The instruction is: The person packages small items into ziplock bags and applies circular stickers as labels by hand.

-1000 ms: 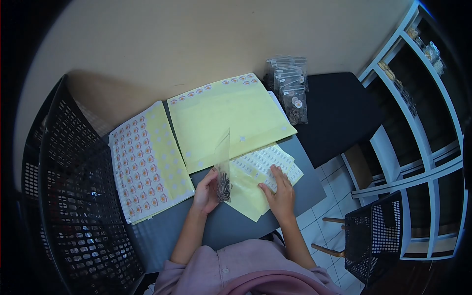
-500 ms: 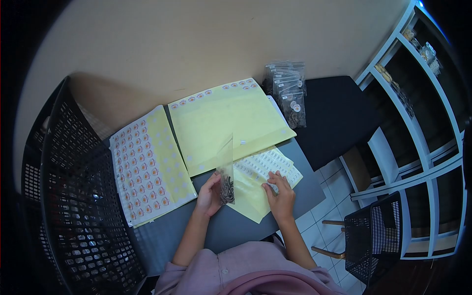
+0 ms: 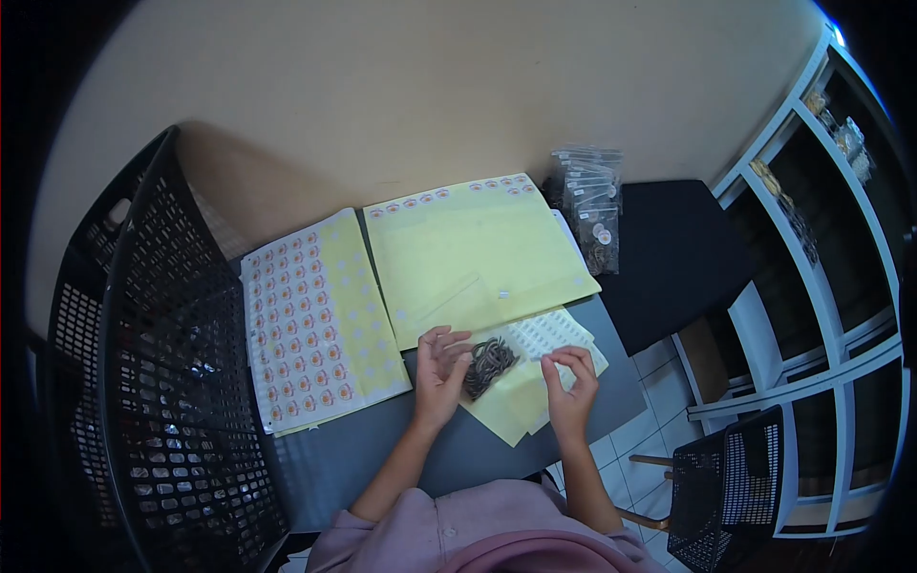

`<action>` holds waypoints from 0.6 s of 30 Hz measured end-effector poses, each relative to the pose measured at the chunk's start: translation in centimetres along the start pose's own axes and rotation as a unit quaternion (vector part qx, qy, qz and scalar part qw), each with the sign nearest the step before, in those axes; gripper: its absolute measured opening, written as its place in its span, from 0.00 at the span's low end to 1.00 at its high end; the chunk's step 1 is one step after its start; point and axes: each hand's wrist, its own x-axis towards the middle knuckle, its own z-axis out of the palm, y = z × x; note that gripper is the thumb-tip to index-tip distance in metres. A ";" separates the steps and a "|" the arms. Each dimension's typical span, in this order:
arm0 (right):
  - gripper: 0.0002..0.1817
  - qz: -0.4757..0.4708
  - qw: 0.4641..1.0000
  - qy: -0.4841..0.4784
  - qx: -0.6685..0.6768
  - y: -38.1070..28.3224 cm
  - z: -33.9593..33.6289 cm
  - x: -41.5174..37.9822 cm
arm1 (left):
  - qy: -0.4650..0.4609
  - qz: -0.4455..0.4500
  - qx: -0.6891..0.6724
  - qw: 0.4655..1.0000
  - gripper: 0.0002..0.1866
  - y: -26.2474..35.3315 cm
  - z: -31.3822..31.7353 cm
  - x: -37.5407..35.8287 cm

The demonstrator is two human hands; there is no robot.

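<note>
A clear plastic bag (image 3: 492, 367) with dark, curled pieces bunched at its lower end lies flat over the yellow sticker sheets. At its left edge is my left hand (image 3: 439, 380), its thumb and fingers apart, beside or lightly touching the plastic. My right hand (image 3: 571, 387) hovers over the small-label sheet (image 3: 549, 332), thumb and forefinger pinched together. Whatever sits in that pinch is too small to make out. Behind the bag spreads a large yellow backing sheet (image 3: 468, 229) with a row of round stickers along its top.
Another sheet of round stickers (image 3: 291, 334) covers the table's left side, next to a tall black plastic basket (image 3: 143, 382). Filled, labelled bags (image 3: 592, 205) are piled at the back on a black surface (image 3: 669, 258). White shelving (image 3: 812, 315) and a second basket (image 3: 721, 487) stand right.
The bag, held upright in my left hand before, now lies flat, and that hand has let go. My right hand has risen slightly off the label sheet. The whole view has shifted.
</note>
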 end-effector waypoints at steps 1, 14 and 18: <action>0.02 -0.004 0.999 -0.004 0.031 -1.4 0.9 0.5 | -0.004 0.014 0.015 1.000 0.24 0.3 0.2 -0.1; 0.03 -0.011 0.990 -0.100 0.102 -4.3 10.3 1.3 | 0.004 0.033 -0.027 0.999 0.32 1.5 0.0 -0.1; 0.03 -0.010 0.988 -0.098 0.120 -3.9 10.6 1.1 | 0.001 0.039 -0.003 0.999 0.31 1.8 -0.2 -0.2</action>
